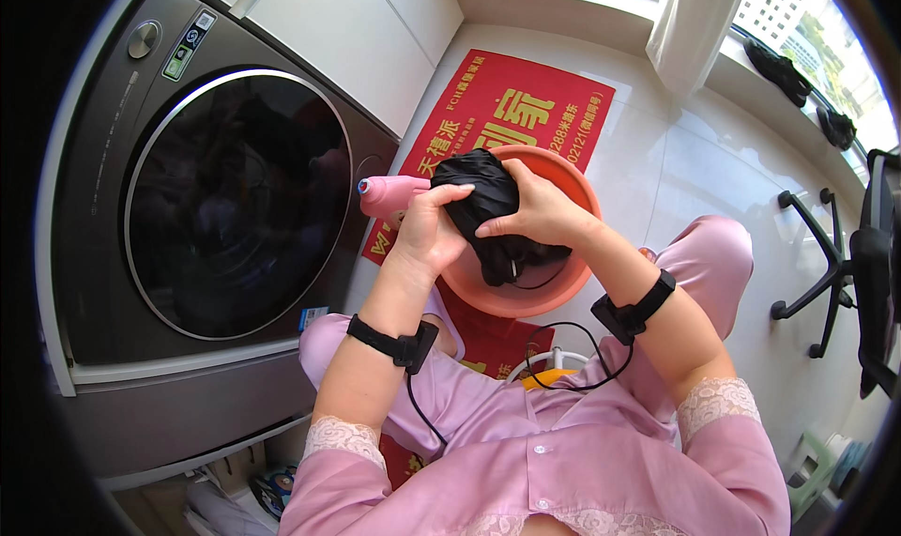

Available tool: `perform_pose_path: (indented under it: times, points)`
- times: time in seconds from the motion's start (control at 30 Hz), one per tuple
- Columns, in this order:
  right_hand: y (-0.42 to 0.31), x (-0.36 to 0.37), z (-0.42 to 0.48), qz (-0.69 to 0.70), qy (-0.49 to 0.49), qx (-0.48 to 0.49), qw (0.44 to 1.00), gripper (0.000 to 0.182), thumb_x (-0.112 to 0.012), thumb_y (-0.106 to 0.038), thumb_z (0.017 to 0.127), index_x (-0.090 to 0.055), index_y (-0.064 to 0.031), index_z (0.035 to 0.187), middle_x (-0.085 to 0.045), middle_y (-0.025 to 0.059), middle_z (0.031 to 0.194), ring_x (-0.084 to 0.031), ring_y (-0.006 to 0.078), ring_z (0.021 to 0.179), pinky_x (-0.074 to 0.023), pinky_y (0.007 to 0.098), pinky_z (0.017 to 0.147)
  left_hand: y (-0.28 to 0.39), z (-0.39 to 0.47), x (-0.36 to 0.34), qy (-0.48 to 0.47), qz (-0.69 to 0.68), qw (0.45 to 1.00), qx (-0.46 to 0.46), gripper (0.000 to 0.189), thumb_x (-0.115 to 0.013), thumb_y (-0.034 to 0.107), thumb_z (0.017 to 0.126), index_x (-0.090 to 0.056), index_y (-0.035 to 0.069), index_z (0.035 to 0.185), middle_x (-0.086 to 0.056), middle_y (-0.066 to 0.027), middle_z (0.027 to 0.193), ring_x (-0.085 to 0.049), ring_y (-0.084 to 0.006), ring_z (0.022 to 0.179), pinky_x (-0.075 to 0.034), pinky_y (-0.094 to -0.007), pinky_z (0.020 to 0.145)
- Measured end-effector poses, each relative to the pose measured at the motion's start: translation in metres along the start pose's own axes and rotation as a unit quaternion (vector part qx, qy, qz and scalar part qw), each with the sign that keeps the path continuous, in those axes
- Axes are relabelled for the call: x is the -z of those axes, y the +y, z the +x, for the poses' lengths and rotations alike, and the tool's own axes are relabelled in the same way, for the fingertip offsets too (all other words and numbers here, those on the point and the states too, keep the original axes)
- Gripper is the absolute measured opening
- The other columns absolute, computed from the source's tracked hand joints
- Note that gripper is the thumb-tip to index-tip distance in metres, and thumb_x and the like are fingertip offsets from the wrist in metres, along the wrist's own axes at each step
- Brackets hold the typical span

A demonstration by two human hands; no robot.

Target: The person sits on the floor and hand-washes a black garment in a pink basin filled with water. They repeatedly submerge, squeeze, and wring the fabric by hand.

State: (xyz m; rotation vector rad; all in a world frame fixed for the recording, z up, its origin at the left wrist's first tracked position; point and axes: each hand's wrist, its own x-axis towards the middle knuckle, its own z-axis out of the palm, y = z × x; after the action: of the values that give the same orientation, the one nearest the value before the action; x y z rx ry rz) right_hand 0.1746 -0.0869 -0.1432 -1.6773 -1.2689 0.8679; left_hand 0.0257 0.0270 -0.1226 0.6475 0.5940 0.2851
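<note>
Between my two hands is a bunched black cloth garment, held above an orange-red plastic basin. My left hand grips its left side, thumb lying across the fabric. On the other side, my right hand clasps the cloth with the thumb pointing left. The lower folds of the garment hang down into the basin, where a thin dark cord or strap curves near the bottom. Just left of the basin, a pink plastic bottle is partly hidden behind my left hand.
A front-loading washing machine stands close on the left. Under the basin lies a red mat with yellow writing. Black wheeled chair legs are at right, with black shoes on the window ledge. Cabled black bands circle my forearms.
</note>
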Motion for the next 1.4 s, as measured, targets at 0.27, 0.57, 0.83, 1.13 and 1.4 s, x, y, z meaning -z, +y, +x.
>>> perform_pose_path:
  times: [0.27, 0.57, 0.83, 1.13, 1.4]
  points:
    - [0.018, 0.045, 0.012, 0.335, 0.09, -0.17, 0.922, 0.019, -0.061, -0.015, 0.094, -0.069, -0.0006, 0.102, -0.07, 0.0063, 0.089, -0.065, 0.0121, 0.079, -0.0519, 0.0286, 0.071, 0.016, -0.007, 0.036, 0.082, 0.075, 0.994, -0.012, 0.036, -0.051, -0.003, 0.085, -0.056, -0.004, 0.121, -0.062, -0.018, 0.121, -0.061, -0.029, 0.111, -0.046, -0.0416, 0.101]
    - [0.026, 0.036, 0.013, 0.316, 0.062, -0.11, 0.94, 0.039, -0.069, -0.031, 0.089, -0.066, 0.0014, 0.11, -0.069, 0.0088, 0.099, -0.064, 0.0139, 0.09, -0.0502, 0.0298, 0.083, 0.02, -0.015, 0.028, 0.029, 0.028, 0.998, -0.042, 0.058, -0.039, -0.014, 0.061, -0.056, -0.007, 0.116, -0.064, -0.0181, 0.113, -0.063, -0.0308, 0.107, -0.05, -0.0427, 0.098]
    - [0.034, 0.025, 0.016, 0.171, 0.015, -0.073, 0.982, 0.08, -0.086, -0.047, 0.067, -0.059, 0.0016, 0.125, -0.063, 0.018, 0.119, -0.059, 0.0265, 0.115, -0.0436, 0.035, 0.099, 0.02, -0.015, 0.013, -0.002, 0.044, 0.998, -0.053, 0.066, -0.038, -0.015, 0.06, -0.051, -0.006, 0.124, -0.062, -0.0189, 0.118, -0.063, -0.0302, 0.109, -0.05, -0.0417, 0.097]
    - [0.02, 0.015, 0.012, 0.195, 0.006, -0.072, 0.978, 0.069, -0.088, -0.036, 0.067, -0.063, -0.0011, 0.121, -0.067, 0.0119, 0.111, -0.062, 0.0204, 0.106, -0.0462, 0.0318, 0.096, 0.015, -0.011, 0.009, -0.045, 0.05, 0.997, -0.034, 0.073, -0.039, -0.013, 0.059, -0.046, -0.008, 0.131, -0.06, -0.0203, 0.124, -0.061, -0.03, 0.114, -0.05, -0.0402, 0.099]
    - [0.025, 0.016, 0.013, 0.201, 0.023, -0.072, 0.977, 0.072, -0.088, -0.038, 0.067, -0.062, 0.003, 0.12, -0.067, 0.0146, 0.111, -0.062, 0.0217, 0.107, -0.0463, 0.0329, 0.096, 0.015, -0.01, 0.016, -0.042, 0.065, 0.996, -0.038, 0.073, -0.038, -0.014, 0.059, -0.047, -0.008, 0.131, -0.06, -0.0194, 0.123, -0.061, -0.0296, 0.113, -0.05, -0.0397, 0.098]
